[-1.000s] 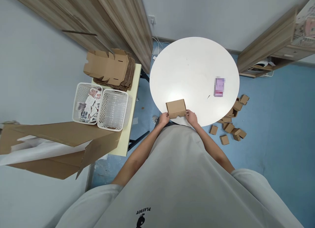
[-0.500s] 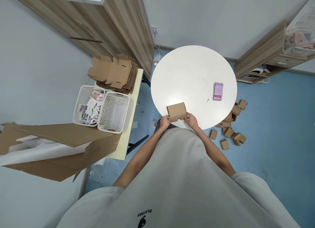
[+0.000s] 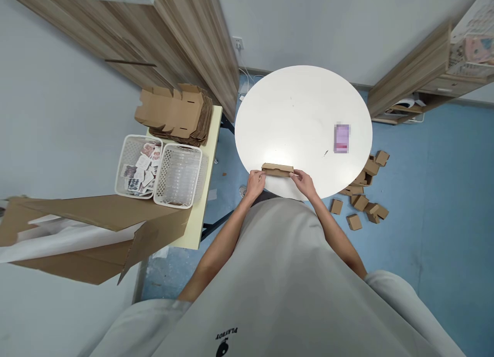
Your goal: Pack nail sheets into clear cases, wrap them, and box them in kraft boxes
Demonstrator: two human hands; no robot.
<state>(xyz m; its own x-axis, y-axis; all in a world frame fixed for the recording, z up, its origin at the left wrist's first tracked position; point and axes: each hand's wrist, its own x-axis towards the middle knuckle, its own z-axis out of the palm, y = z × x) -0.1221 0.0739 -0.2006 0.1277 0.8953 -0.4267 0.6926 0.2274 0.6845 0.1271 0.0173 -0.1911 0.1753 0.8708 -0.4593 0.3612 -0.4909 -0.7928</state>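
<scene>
A small brown cardboard box (image 3: 277, 170) is at the near edge of the round white table (image 3: 301, 115), tipped so that only a narrow side faces me. My left hand (image 3: 255, 183) grips its left end with fingers curled. My right hand (image 3: 303, 182) grips its right end the same way. A small pink and purple packet (image 3: 341, 138) lies on the table's right side, apart from both hands.
A yellow side table (image 3: 206, 156) on the left holds a stack of flat cardboard blanks (image 3: 173, 112) and two white mesh baskets (image 3: 160, 169). Several small folded boxes (image 3: 365, 192) lie on the blue floor at right. A large open carton (image 3: 88, 228) is at far left.
The box has been tipped up from lying flat, so its broad top no longer faces me. Both hands stayed at its ends.
</scene>
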